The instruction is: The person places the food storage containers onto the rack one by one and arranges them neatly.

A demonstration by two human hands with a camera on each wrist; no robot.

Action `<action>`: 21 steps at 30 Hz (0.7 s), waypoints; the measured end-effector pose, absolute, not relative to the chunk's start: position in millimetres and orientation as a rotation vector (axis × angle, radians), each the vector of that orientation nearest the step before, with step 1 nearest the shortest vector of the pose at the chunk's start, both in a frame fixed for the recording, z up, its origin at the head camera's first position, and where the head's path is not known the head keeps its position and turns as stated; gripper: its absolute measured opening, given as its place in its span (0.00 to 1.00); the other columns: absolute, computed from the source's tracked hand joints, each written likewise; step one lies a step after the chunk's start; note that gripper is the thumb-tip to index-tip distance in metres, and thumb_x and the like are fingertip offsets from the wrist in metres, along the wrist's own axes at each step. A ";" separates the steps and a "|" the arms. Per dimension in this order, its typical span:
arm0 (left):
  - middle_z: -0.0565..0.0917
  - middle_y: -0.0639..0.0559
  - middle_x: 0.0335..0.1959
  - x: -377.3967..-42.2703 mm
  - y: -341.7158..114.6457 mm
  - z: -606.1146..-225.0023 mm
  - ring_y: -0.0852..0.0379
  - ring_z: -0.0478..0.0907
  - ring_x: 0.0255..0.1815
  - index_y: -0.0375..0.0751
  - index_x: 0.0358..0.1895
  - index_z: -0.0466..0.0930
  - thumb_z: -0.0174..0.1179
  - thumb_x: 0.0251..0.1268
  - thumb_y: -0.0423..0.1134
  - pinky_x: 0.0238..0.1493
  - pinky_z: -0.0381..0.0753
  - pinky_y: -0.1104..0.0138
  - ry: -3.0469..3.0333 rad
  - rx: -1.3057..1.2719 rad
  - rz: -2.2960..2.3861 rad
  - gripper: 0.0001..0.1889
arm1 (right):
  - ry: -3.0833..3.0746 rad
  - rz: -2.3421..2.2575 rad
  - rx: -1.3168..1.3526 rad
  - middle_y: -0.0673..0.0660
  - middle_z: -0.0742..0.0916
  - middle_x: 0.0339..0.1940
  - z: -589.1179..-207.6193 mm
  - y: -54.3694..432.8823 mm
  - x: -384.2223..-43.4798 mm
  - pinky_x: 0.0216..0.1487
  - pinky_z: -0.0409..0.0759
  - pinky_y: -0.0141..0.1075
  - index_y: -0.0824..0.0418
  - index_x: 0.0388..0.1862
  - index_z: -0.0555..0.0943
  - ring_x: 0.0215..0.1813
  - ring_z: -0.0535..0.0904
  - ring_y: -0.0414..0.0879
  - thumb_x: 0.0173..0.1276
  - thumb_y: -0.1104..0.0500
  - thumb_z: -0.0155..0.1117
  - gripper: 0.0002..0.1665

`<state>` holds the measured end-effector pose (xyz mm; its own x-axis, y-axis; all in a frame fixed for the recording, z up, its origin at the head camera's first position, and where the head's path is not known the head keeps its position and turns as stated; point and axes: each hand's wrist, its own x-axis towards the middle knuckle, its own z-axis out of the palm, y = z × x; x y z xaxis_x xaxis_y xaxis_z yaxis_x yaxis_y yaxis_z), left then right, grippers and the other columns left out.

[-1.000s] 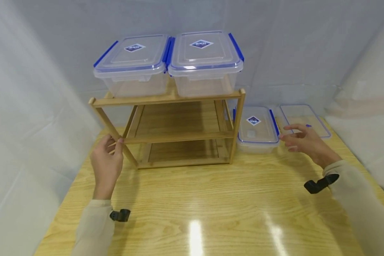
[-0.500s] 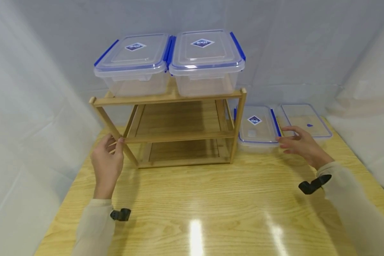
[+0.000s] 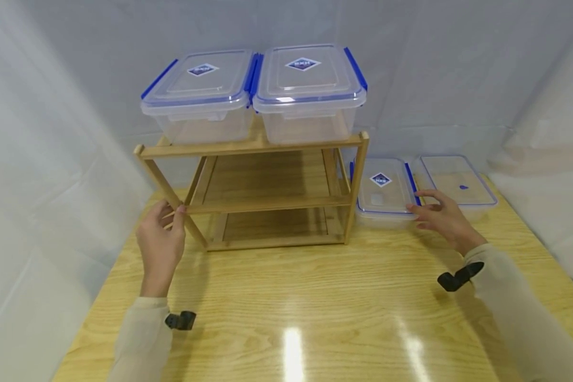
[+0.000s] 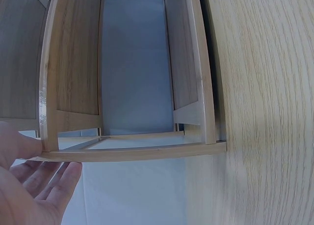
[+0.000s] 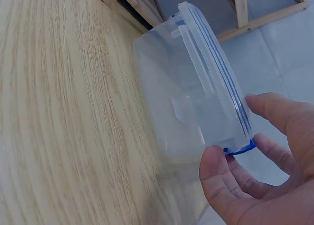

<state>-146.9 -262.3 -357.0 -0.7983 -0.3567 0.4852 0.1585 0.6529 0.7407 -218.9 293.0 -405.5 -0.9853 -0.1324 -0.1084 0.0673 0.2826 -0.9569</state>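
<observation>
On the left, my left hand (image 3: pixel 161 244) pinches the front left post of a three-tier bamboo rack (image 3: pixel 267 203), where the middle shelf meets it; the left wrist view shows the thumb and fingers on either side of the post (image 4: pixel 122 154). To the rack's right, a clear lidded food container (image 3: pixel 387 199) with blue clips stands on the table. My right hand (image 3: pixel 446 220) is at its near right corner, fingers spread around it. In the right wrist view, fingertips (image 5: pixel 213 159) overlap the front wall, the lid edge and the blue clip (image 5: pixel 243 149).
Two larger lidded containers, the left one (image 3: pixel 198 85) and the right one (image 3: pixel 310 79), sit side by side on the rack's top shelf. A clear blue-rimmed container (image 3: pixel 451 178) stands at the back right of the wooden table (image 3: pixel 267 297). Pale sheeting (image 3: pixel 425 69) hangs behind.
My right hand has moved left, from beside the lidded container to its near right corner. The left hand stays on the rack post, and the containers and rack stand as before.
</observation>
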 end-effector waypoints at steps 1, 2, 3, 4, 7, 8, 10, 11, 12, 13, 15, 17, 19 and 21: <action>0.87 0.39 0.49 -146.9 -262.3 -357.0 0.42 0.87 0.47 0.31 0.54 0.83 0.60 0.75 0.38 0.48 0.89 0.64 -2.250 0.152 -1.090 0.15 | 2.376 -1.786 -0.059 0.40 0.86 0.41 -405.6 292.7 -218.8 0.49 0.89 0.36 0.66 0.75 0.58 0.43 0.85 0.42 0.76 0.53 0.65 0.39; 0.87 0.39 0.49 -146.9 -262.4 -357.0 0.42 0.87 0.47 0.31 0.54 0.83 0.60 0.75 0.38 0.48 0.89 0.65 -2.249 0.151 -1.091 0.15 | 2.373 -1.787 -0.055 0.41 0.86 0.41 -405.8 292.8 -218.9 0.49 0.89 0.36 0.66 0.75 0.58 0.43 0.85 0.42 0.75 0.52 0.65 0.39; 0.87 0.40 0.49 -146.9 -262.4 -357.1 0.42 0.87 0.47 0.31 0.55 0.83 0.60 0.75 0.38 0.48 0.89 0.65 -2.248 0.151 -1.094 0.15 | 2.374 -1.784 -0.052 0.41 0.86 0.41 -406.0 292.7 -218.9 0.50 0.88 0.36 0.66 0.75 0.58 0.43 0.85 0.42 0.75 0.52 0.65 0.39; 0.87 0.40 0.49 -147.0 -262.5 -357.1 0.42 0.87 0.47 0.31 0.55 0.83 0.60 0.75 0.38 0.48 0.89 0.66 -2.247 0.151 -1.093 0.15 | 2.375 -1.783 -0.047 0.42 0.86 0.41 -406.4 292.8 -219.2 0.50 0.88 0.35 0.66 0.74 0.59 0.43 0.85 0.42 0.75 0.52 0.65 0.39; 0.87 0.40 0.49 -147.1 -262.6 -357.6 0.42 0.87 0.47 0.32 0.55 0.83 0.60 0.75 0.39 0.48 0.88 0.67 -2.245 0.150 -1.099 0.15 | 2.374 -1.796 -0.030 0.42 0.86 0.40 -407.8 292.8 -219.8 0.49 0.88 0.34 0.63 0.72 0.62 0.42 0.85 0.43 0.75 0.52 0.65 0.35; 0.87 0.40 0.49 -147.1 -262.6 -357.7 0.42 0.87 0.47 0.32 0.55 0.83 0.60 0.75 0.39 0.47 0.88 0.67 -2.246 0.150 -1.096 0.15 | 2.370 -1.810 -0.024 0.42 0.87 0.39 -408.8 293.0 -220.3 0.48 0.88 0.34 0.62 0.70 0.64 0.42 0.85 0.42 0.75 0.52 0.66 0.33; 0.87 0.40 0.49 -147.2 -262.7 -358.0 0.41 0.87 0.47 0.32 0.55 0.83 0.60 0.75 0.39 0.47 0.89 0.67 -2.246 0.148 -1.096 0.15 | 2.338 -1.865 -0.013 0.42 0.87 0.38 -410.3 292.6 -220.8 0.47 0.89 0.34 0.61 0.66 0.67 0.40 0.86 0.42 0.74 0.54 0.66 0.28; 0.87 0.39 0.49 -147.1 -262.7 -358.1 0.41 0.87 0.47 0.32 0.55 0.83 0.60 0.75 0.39 0.47 0.89 0.67 -2.244 0.147 -1.097 0.15 | 2.324 -1.892 -0.014 0.43 0.88 0.37 -411.1 292.3 -220.9 0.46 0.89 0.33 0.60 0.64 0.68 0.39 0.86 0.41 0.74 0.55 0.67 0.26; 0.87 0.39 0.49 -147.0 -262.7 -358.1 0.41 0.87 0.47 0.32 0.55 0.83 0.60 0.75 0.39 0.47 0.89 0.68 -2.244 0.148 -1.097 0.15 | 2.303 -1.925 -0.011 0.43 0.88 0.37 -411.8 291.9 -220.9 0.46 0.89 0.33 0.59 0.62 0.68 0.38 0.85 0.41 0.73 0.57 0.67 0.25; 0.87 0.39 0.49 -146.9 -262.8 -358.0 0.41 0.87 0.47 0.32 0.55 0.83 0.60 0.75 0.39 0.47 0.89 0.68 -2.244 0.148 -1.095 0.15 | 2.281 -1.958 -0.012 0.44 0.88 0.37 -412.5 291.4 -220.9 0.45 0.89 0.33 0.59 0.61 0.69 0.37 0.85 0.41 0.73 0.58 0.68 0.24; 0.87 0.39 0.49 -147.0 -262.7 -357.8 0.41 0.87 0.46 0.32 0.55 0.83 0.60 0.75 0.39 0.47 0.89 0.68 -2.244 0.145 -1.093 0.15 | 2.251 -2.011 -0.008 0.45 0.89 0.36 -413.5 290.6 -220.5 0.44 0.89 0.33 0.59 0.60 0.70 0.35 0.85 0.41 0.73 0.60 0.68 0.23; 0.87 0.40 0.49 -147.0 -262.5 -357.7 0.41 0.87 0.46 0.32 0.55 0.83 0.60 0.75 0.39 0.47 0.89 0.67 -2.247 0.143 -1.092 0.14 | 2.247 -2.041 0.004 0.45 0.89 0.35 -414.2 289.8 -219.8 0.43 0.89 0.33 0.60 0.60 0.70 0.34 0.85 0.41 0.72 0.60 0.68 0.22; 0.87 0.40 0.49 -147.4 -262.6 -357.9 0.43 0.87 0.46 0.33 0.55 0.83 0.60 0.75 0.39 0.47 0.89 0.67 -2.251 0.144 -1.086 0.14 | 2.244 -2.069 0.022 0.45 0.89 0.35 -414.8 289.1 -219.1 0.43 0.89 0.32 0.60 0.59 0.71 0.33 0.85 0.41 0.72 0.61 0.68 0.21; 0.87 0.40 0.49 -147.7 -262.9 -358.3 0.43 0.87 0.46 0.33 0.55 0.83 0.60 0.75 0.38 0.47 0.89 0.67 -2.254 0.145 -1.083 0.14 | 2.243 -2.093 0.041 0.45 0.89 0.34 -415.4 288.4 -218.5 0.43 0.89 0.32 0.60 0.58 0.72 0.32 0.85 0.41 0.72 0.61 0.68 0.21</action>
